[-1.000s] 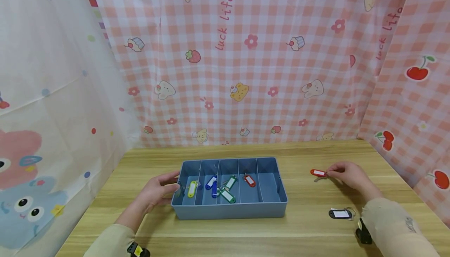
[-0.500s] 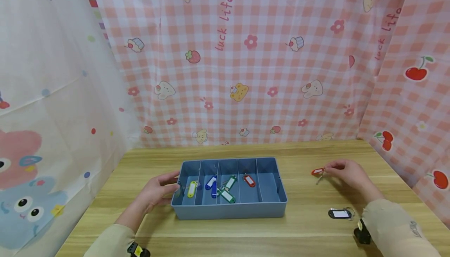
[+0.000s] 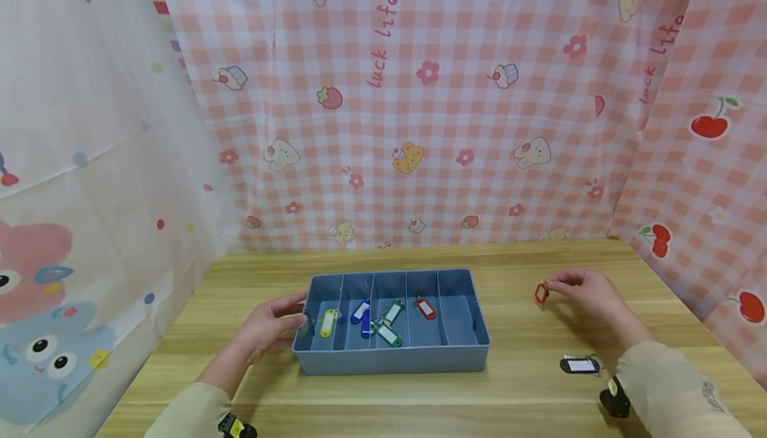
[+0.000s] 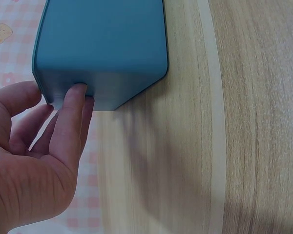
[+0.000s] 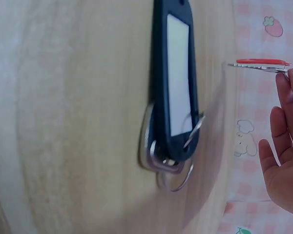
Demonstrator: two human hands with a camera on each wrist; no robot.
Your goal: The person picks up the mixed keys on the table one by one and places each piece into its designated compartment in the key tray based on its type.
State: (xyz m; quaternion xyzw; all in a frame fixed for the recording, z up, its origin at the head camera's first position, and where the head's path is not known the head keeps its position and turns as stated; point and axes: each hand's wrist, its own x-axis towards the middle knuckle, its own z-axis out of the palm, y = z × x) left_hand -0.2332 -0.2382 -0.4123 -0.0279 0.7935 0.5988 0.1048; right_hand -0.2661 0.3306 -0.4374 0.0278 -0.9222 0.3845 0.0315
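Observation:
My right hand (image 3: 592,298) pinches a red key tag (image 3: 541,293) by its ring end, above the table to the right of the tray. In the right wrist view the red tag (image 5: 261,61) and a silver key (image 5: 259,67) hang together from the fingertips. A black key tag (image 3: 580,365) with a ring and key lies near the right forearm. My left hand (image 3: 271,329) rests its fingertips against the left end of a blue-grey divided tray (image 3: 392,360); in the left wrist view the thumb presses its outer wall.
In the tray's compartments lie, from left, a yellow tag (image 3: 327,323), blue tags (image 3: 360,311), green tags (image 3: 388,333) and a red tag (image 3: 426,308). The rightmost compartment (image 3: 461,318) shows bare walls. Patterned cloth (image 3: 383,192) stands behind the wooden table (image 3: 395,405).
The red key tag has come up off the table in my right hand and turned from lying flat to hanging. My left hand and the tray stay where they were.

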